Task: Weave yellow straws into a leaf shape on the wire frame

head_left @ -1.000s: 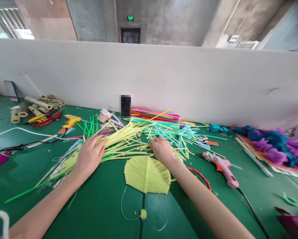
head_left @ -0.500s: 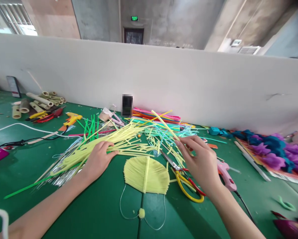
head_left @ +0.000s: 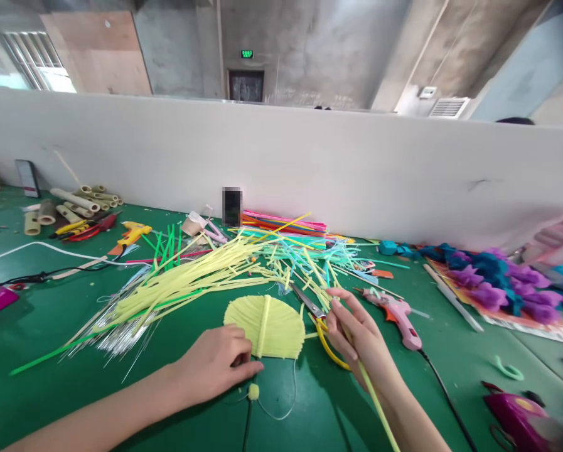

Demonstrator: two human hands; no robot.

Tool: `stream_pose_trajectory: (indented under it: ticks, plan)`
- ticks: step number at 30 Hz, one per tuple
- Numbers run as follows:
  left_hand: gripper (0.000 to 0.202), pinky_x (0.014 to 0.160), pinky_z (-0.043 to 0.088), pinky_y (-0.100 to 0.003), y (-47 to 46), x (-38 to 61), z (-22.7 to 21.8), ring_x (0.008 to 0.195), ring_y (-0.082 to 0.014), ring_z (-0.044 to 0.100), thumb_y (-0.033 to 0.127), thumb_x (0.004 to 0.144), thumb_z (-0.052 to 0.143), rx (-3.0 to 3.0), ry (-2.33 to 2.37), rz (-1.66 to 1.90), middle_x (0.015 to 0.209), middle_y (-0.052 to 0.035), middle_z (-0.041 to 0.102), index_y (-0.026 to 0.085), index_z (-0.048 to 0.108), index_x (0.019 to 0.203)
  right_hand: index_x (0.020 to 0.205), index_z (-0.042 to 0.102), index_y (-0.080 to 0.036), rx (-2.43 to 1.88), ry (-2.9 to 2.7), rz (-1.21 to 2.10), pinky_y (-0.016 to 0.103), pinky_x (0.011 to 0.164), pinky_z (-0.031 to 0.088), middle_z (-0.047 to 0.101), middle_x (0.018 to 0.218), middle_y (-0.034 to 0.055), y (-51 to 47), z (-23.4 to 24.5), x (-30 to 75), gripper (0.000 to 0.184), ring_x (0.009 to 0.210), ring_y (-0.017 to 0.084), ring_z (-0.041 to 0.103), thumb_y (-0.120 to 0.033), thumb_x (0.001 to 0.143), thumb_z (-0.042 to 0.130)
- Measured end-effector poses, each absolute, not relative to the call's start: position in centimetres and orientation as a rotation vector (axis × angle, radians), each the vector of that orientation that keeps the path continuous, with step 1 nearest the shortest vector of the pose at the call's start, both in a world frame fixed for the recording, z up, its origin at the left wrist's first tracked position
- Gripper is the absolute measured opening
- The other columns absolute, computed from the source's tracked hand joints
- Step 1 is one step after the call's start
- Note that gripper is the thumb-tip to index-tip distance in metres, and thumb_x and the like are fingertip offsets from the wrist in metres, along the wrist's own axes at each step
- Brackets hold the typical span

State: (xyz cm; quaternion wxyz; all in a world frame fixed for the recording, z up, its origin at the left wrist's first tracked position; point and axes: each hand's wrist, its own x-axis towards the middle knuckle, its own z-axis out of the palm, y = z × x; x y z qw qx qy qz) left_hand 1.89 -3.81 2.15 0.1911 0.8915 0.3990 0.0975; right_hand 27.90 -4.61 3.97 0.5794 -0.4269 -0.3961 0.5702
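1. A fuzzy yellow stem (head_left: 378, 408) is pinched in the fingers of the right hand (head_left: 363, 345); its long end is trailed along the forearm and could be kinked if the wrist were turned sharply.
2. The left hand (head_left: 218, 364) is laid over the left edge of the yellow fan-shaped piece (head_left: 284, 326), thumb apart; whether anything is gripped there cannot be told.
3. That piece is set on the green worktop (head_left: 304, 433) between the hands, with a pom-pom (head_left: 253, 392) and a thin wire loop (head_left: 295, 380) below. By a dragging palm, the loop could be bent.
4. Scissors (head_left: 305, 302) are left just beside the right hand; by an inward sweep, fingers might be nicked.
5. Farther right, a pink glue gun (head_left: 403, 323) could be pulled askew if its cord were caught.
6. Beyond, heaped yellow stems (head_left: 168, 285) might be tangled by careless reaching.
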Motion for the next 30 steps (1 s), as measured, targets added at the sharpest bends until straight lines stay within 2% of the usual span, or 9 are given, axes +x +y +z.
stream_pose_trajectory:
  ticks: [3,7,9,12,16,20,23,25,30]
  plan:
    - [0.037,0.053,0.035,-0.027,-4.0,3.8,1.8,0.063,-0.0189,0.061,0.05,0.085,0.055,2.511,1.334,0.12,0.069,-0.0027,0.064,0.02,0.062,0.066,0.101,0.062,-0.02,-0.92,-0.826,1.431,0.016,0.035,0.026,0.059,0.064,-0.0031,-4.8,4.0,28.0,0.025,0.035,0.003,0.034,-0.038,0.083,0.064]
    - [0.019,0.05,0.028,-0.027,-3.6,5.2,1.8,0.061,-0.0216,0.062,0.026,0.078,0.055,2.512,1.474,0.038,0.065,-0.0048,0.065,0.019,0.058,0.061,0.106,0.066,-0.021,-0.841,-0.831,1.368,0.026,0.049,0.049,0.07,0.09,0.0054,-4.9,3.4,29.2,0.028,0.056,0.013,0.057,-0.03,0.082,0.057]
    - [0.017,0.05,0.027,-0.026,-3.1,5.4,2.4,0.058,-0.0198,0.061,0.02,0.073,0.053,2.426,1.49,0.074,0.06,-0.0033,0.064,0.019,0.055,0.056,0.109,0.066,-0.024,-0.813,-0.921,1.312,0.029,0.055,0.053,0.071,0.103,0.0058,-4.8,3.1,30.0,0.031,0.064,0.014,0.061,-0.025,0.08,0.054]
    - [0.022,0.051,0.029,-0.024,-2.1,4.8,3.9,0.05,-0.0148,0.055,0.025,0.076,0.052,2.209,1.417,0.232,0.051,0.0014,0.057,0.019,0.052,0.054,0.109,0.066,-0.029,-0.806,-0.965,1.229,0.031,0.061,0.054,0.069,0.111,0.0036,-4.7,3.2,31.0,0.027,0.071,0.015,0.063,-0.026,0.085,0.052]
    - [0.029,0.052,0.03,-0.023,-0.6,3.5,6.2,0.051,-0.012,0.048,0.039,0.08,0.056,2.008,1.319,0.532,0.054,0.0031,0.053,0.018,0.057,0.061,0.099,0.068,-0.029,-0.662,-0.645,1.269,0.028,0.062,0.052,0.07,0.092,0.0001,-4.5,3.7,32.4,0.016,0.069,0.013,0.06,-0.031,0.088,0.056]
    - [0.032,0.051,0.032,-0.022,0.3,2.9,7.1,0.052,-0.0106,0.044,0.046,0.08,0.062,1.592,1.113,0.727,0.055,0.0028,0.05,0.015,0.063,0.069,0.097,0.065,-0.027,-0.485,-0.467,1.346,0.022,0.055,0.047,0.058,0.07,-0.0046,-4.6,4.4,32.7,0.011,0.057,0.008,0.049,-0.03,0.086,0.062]
    - [0.03,0.048,0.031,-0.02,0.5,3.3,5.7,0.051,-0.0088,0.042,0.043,0.078,0.066,1.183,0.958,0.851,0.055,0.0038,0.046,0.015,0.062,0.07,0.094,0.064,-0.024,-0.459,-0.442,1.4,0.018,0.05,0.04,0.047,0.064,-0.0066,-4.7,4.6,32.0,0.012,0.052,0.006,0.041,-0.031,0.084,0.065]
    - [0.027,0.049,0.032,-0.019,0.4,3.7,4.0,0.054,-0.0076,0.042,0.04,0.077,0.069,0.957,0.901,0.947,0.059,0.004,0.045,0.014,0.062,0.072,0.089,0.065,-0.02,-0.514,-0.438,1.418,0.017,0.05,0.04,0.044,0.062,-0.0061,-4.8,4.4,31.3,0.016,0.052,0.005,0.041,-0.034,0.082,0.068]
    - [0.029,0.05,0.037,-0.018,0.3,4.1,0.4,0.056,-0.0076,0.046,0.042,0.081,0.064,0.968,0.959,0.865,0.063,0.002,0.05,0.013,0.065,0.077,0.094,0.068,-0.016,-0.902,-0.674,1.284,0.019,0.053,0.041,0.053,0.063,-0.0022,-4.6,2.7,30.0,0.031,0.056,0.008,0.047,-0.044,0.079,0.07]
